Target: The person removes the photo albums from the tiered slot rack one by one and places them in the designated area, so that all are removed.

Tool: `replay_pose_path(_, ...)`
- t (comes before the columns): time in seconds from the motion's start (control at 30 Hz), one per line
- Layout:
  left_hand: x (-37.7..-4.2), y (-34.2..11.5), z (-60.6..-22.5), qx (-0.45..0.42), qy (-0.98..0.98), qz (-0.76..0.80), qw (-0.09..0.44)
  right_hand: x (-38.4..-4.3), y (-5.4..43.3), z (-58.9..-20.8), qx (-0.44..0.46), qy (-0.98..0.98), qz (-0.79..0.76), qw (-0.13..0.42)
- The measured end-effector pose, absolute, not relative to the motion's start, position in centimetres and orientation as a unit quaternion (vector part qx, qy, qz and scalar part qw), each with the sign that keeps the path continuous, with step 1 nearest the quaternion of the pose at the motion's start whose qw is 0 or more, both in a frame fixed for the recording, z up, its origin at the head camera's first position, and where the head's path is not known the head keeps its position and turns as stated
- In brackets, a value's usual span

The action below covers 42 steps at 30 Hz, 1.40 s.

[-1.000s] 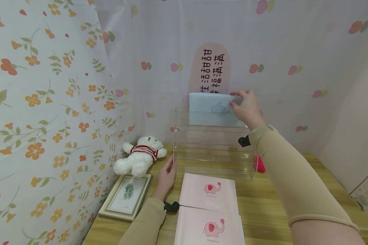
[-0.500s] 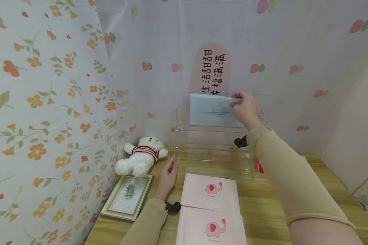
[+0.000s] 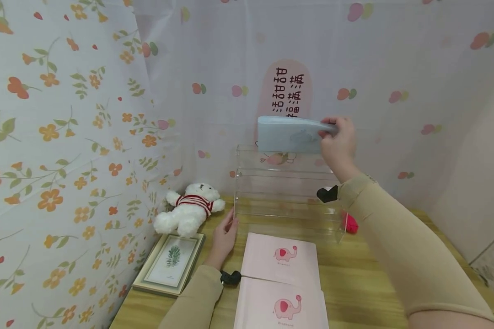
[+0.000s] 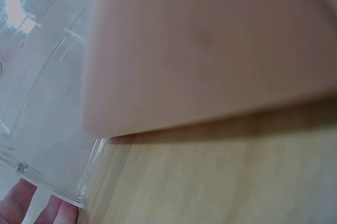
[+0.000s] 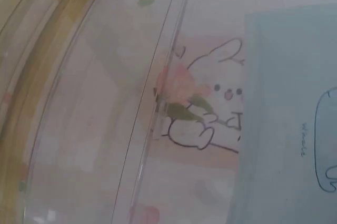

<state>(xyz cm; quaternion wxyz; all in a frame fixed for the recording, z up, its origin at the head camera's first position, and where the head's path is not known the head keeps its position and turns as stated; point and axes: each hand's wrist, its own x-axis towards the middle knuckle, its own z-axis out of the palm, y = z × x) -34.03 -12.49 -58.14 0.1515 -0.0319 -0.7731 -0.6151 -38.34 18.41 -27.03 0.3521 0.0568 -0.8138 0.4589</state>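
My right hand (image 3: 339,144) pinches the upper right corner of a light blue notebook (image 3: 290,134) with a whale drawing. It is raised at the top of a clear acrylic tiered rack (image 3: 288,187), its top edge bowed. In the right wrist view, the notebook (image 5: 289,119) shows the word "Whale" beside bare clear tiers. My left hand (image 3: 224,237) rests against the rack's left side panel. Its fingertips (image 4: 20,195) meet the outer edge of that panel in the left wrist view. Two pink elephant notebooks (image 3: 280,256) lie before the rack, one overlapping the other.
A white teddy bear (image 3: 191,210) in a striped sweater lies left of the rack. In front of it is a framed leaf picture (image 3: 170,262). Something red (image 3: 351,224) lies by the rack's right foot. Patterned cloth (image 3: 214,55) hangs behind the wooden table (image 3: 362,283).
The blue notebook has risen from the rack's top tier, lifted by my right hand and shifted slightly right. My left hand stays at the side panel.
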Motion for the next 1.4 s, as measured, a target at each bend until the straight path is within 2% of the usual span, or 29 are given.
replay_pose_path(0.3,-34.1,-12.4,-57.9,-0.034,-0.772,-0.616,0.152,-34.3,20.2,-27.8,0.039,-0.772,0.499,0.392)
replay_pose_path(0.6,-33.7,-12.3,-57.9,-0.023,-0.780,-0.609,0.145,-28.9,22.4,-31.7,0.003,-0.801,0.465,0.376)
replay_pose_path(0.93,-33.3,-12.3,-57.3,-0.013,-0.773,-0.618,0.142,-22.6,26.9,-38.6,-0.031,-0.864,0.399,0.305)
replay_pose_path(1.13,-33.1,-12.3,-57.0,-0.016,-0.769,-0.623,0.142,-20.6,29.5,-41.9,-0.033,-0.886,0.369,0.279)
replay_pose_path(1.4,-33.4,-12.2,-57.2,-0.018,-0.770,-0.622,0.140,-18.8,32.2,-43.8,-0.046,-0.903,0.360,0.232)
